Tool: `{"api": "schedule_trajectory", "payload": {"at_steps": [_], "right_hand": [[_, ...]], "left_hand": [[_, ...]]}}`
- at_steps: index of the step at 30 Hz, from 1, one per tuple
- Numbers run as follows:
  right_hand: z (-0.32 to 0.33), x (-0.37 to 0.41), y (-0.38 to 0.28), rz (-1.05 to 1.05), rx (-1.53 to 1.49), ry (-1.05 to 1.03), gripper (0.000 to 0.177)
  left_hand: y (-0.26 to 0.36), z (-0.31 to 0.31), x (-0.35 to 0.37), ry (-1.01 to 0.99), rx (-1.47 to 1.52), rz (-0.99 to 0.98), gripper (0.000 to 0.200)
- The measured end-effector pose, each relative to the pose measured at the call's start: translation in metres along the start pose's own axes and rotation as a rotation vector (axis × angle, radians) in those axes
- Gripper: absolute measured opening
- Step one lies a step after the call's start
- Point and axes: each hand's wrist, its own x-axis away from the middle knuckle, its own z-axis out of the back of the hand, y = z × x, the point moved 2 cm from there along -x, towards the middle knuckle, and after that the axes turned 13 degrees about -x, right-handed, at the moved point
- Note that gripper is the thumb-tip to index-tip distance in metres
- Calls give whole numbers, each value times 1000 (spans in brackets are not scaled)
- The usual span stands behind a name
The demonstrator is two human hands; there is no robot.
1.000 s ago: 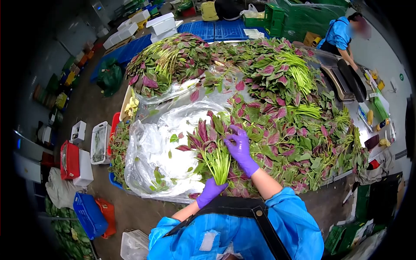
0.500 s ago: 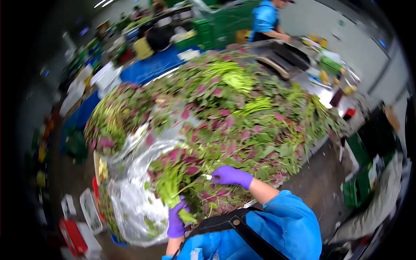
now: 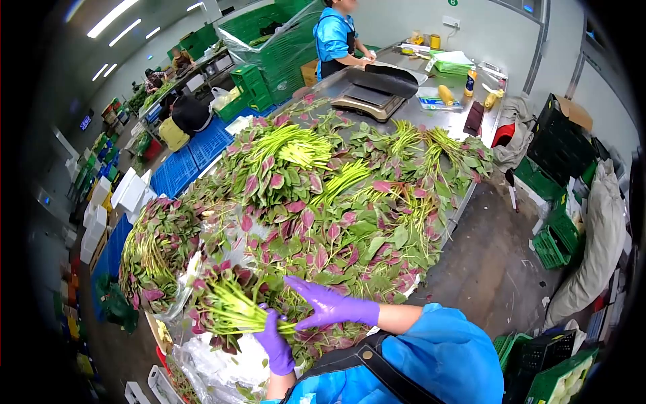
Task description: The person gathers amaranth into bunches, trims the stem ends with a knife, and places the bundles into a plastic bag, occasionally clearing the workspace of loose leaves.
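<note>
At the lower middle, my left hand [image 3: 274, 342], in a purple glove, is closed around the stems of a bunch of leafy greens [image 3: 232, 306] with red-purple leaves. Just to its right, my right hand [image 3: 330, 305], also gloved in purple, has its fingers stretched out, palm toward the bunch's stem ends, and nothing is held in it. Beyond both hands lies a wide heap of loose greens [image 3: 363, 236] on the metal table. A gathered bundle [image 3: 289, 151] with pale green stems rests on top of the heap.
A scale [image 3: 370, 97] with a black pan stands toward the far side of the table. Past it is a co-worker [image 3: 335, 40] in blue. Clear plastic [image 3: 222, 360] lies at the near left. Green crates [image 3: 555, 236] stand on the floor at the right.
The bunch in my left hand has tipped from upright to slanting left. My right hand has opened from a pinch and moved left toward it. The view has shifted.
</note>
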Motion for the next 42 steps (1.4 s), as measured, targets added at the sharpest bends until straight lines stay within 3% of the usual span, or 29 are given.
{"api": "schedule_trajectory", "payload": {"at_steps": [4, 5, 6, 8, 9, 10, 12, 14, 16, 18, 20, 22, 24, 28, 30, 34, 35, 36, 38, 40, 42], "right_hand": [[9, -30, -14, -102, -119, 79, 111], [7, -32, -2, -57, 113, 240, 96], [10, -34, 10, -45, 118, 236, 96], [24, -44, 42, -275, 14, 301, 76], [30, -56, 61, -372, 1, 316, 67], [49, -63, 60, -269, -43, 352, 65], [89, -91, 49, 2, -126, 422, 64], [137, -138, 25, 36, -102, 400, 56], [181, -202, 25, -34, 122, 213, 46], [219, -258, 24, 187, -45, 249, 39], [252, -314, 22, 323, 364, 216, 43], [274, -353, 15, 295, 739, 58, 57], [289, -377, 47, 324, 733, -38, 72], [266, -405, 206, 5, 1086, -278, 76], [252, -392, 209, -168, 934, -189, 83], [259, -392, 171, -18, 1061, -114, 94], [263, -387, 159, 37, 1066, -41, 94], [267, -381, 145, 97, 1067, 23, 93], [267, -361, 95, 25, 1034, -38, 83], [248, -333, 69, 144, 692, -64, 74], [205, -293, 41, 165, 562, -227, 69]], "left_hand": [[-48, -55, -4, -115, -275, -149, 36], [-58, -68, -6, -130, -426, -220, 38], [-66, -80, -8, -142, -578, -290, 41], [-73, -101, -17, -158, -882, -425, 47], [-62, -111, -24, -313, -1020, -383, 58], [-50, -120, -31, -302, -1016, -383, 58], [-27, -135, -44, -358, -687, -493, 72], [-7, -145, -55, -265, -697, -621, 84], [-5, -139, -59, -133, -744, -683, 83], [-22, -127, -63, -116, -703, -626, 80], [-43, -111, -63, -124, -688, -504, 74], [-61, -99, -62, -82, -700, -429, 69], [-66, -92, -61, -23, -732, -419, 63], [-98, -82, -63, -5, -797, -259, 58], [-104, -83, -65, -37, -896, -268, 59], [-99, -88, -72, -97, -932, -310, 56], [-98, -89, -77, -113, -690, -265, 57], [-90, -90, -77, -76, -750, -339, 52], [-85, -88, -74, -61, -835, -364, 51], [-84, -84, -60, -75, -823, -383, 53], [-84, -78, -39, -175, -839, -378, 51]]}}
